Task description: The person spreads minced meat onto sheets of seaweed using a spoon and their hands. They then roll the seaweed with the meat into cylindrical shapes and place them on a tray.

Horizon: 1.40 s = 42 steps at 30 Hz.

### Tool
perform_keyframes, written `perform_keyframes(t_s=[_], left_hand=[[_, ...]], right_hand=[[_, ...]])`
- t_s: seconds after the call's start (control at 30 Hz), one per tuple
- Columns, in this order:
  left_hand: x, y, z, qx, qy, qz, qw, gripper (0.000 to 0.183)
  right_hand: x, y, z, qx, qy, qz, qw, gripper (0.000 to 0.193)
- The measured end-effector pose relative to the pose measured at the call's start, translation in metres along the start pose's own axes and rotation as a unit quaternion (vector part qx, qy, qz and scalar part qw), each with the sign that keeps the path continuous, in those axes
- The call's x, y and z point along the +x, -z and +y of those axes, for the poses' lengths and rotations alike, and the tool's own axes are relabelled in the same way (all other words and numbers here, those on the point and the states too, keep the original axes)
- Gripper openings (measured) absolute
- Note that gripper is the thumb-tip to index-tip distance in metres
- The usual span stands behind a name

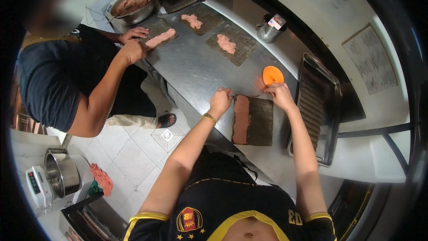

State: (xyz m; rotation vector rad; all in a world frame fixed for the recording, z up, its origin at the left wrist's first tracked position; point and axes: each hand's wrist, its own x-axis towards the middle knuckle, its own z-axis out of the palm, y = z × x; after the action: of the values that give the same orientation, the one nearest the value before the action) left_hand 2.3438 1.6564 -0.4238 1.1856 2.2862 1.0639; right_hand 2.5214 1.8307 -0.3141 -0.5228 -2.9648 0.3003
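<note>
A dark green seaweed sheet [262,122] lies on the steel table in front of me, with a flat strip of pink meat paste [241,118] along its left side. My left hand [220,102] is closed just off the sheet's far left corner; whatever its fingers hold is hidden. Over the far right edge of the sheet, my right hand [281,95] is closed around a thin tool [262,94], mostly covered by the fingers. Right behind that hand stands an orange bowl [272,76] with something orange inside.
Two more sheets with paste lumps [226,43] [191,21] lie farther back. At the left, a co-worker's hands [133,50] work on a paste strip [160,39]. A metal bowl of paste [133,5] stands behind. To my right, a tray [307,107] holds several dark rolls.
</note>
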Motion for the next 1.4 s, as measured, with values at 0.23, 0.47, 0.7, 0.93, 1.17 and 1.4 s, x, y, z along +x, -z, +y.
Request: perform_keyframes(t_s=[0.23, 0.47, 0.7, 0.93, 1.17, 1.4], left_hand=[[0.012, 0.001, 0.000, 0.012, -0.019, -0.020, 1.000, 0.014], [0.017, 0.001, 0.001, 0.028, -0.019, -0.034, 0.999, 0.010], [0.021, 0.000, 0.002, 0.024, -0.004, -0.022, 0.999, 0.010], [0.021, 0.005, 0.010, 0.034, 0.025, -0.031, 0.999, 0.009], [0.022, 0.008, 0.015, 0.035, 0.041, -0.041, 0.998, 0.008], [0.021, 0.006, 0.015, 0.042, 0.049, -0.034, 0.997, 0.010]], right_hand=[[0.045, 0.003, -0.009, -0.118, 0.073, -0.062, 0.988, 0.019], [0.064, -0.006, -0.012, -0.164, 0.096, -0.098, 0.977, 0.023], [0.073, -0.016, -0.011, -0.177, 0.105, -0.118, 0.971, 0.027], [0.068, -0.021, -0.007, -0.166, 0.110, -0.103, 0.975, 0.024], [0.058, -0.024, -0.002, -0.206, 0.096, -0.127, 0.965, 0.024], [0.043, -0.019, 0.004, -0.169, 0.054, -0.137, 0.975, 0.024]])
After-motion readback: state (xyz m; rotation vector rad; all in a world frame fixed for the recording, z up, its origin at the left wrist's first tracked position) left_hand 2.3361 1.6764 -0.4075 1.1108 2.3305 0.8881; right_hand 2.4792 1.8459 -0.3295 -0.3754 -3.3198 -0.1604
